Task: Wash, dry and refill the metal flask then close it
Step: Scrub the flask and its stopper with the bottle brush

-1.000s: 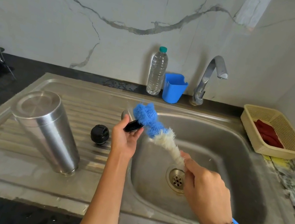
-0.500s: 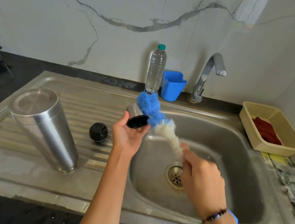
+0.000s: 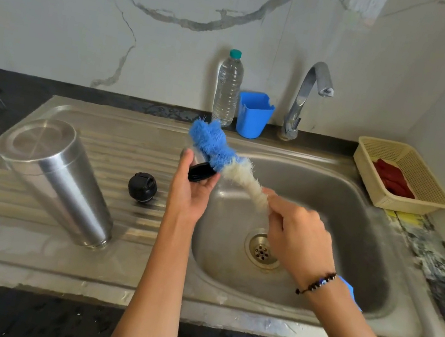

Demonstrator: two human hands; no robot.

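The metal flask (image 3: 59, 178) stands upside down on the sink's ribbed drainboard at the left. A round black stopper (image 3: 142, 186) lies beside it. My left hand (image 3: 190, 189) holds the flask's cup lid (image 3: 200, 170), steel outside and black inside, over the basin's left edge. My right hand (image 3: 298, 238) grips a bottle brush (image 3: 218, 150) with blue and white bristles; the blue tip rubs against the lid. The brush's blue handle end pokes out behind my right wrist.
The steel sink basin (image 3: 354, 221) with a drain (image 3: 260, 249) lies under my right hand. A tap (image 3: 308, 94), a blue cup (image 3: 254, 114) and a plastic water bottle (image 3: 228, 89) stand at the back. A beige basket (image 3: 421, 179) with red cloth sits right.
The lid in my left hand has turned and the brush tip has moved up and over it; both hands stay over the basin's left edge.
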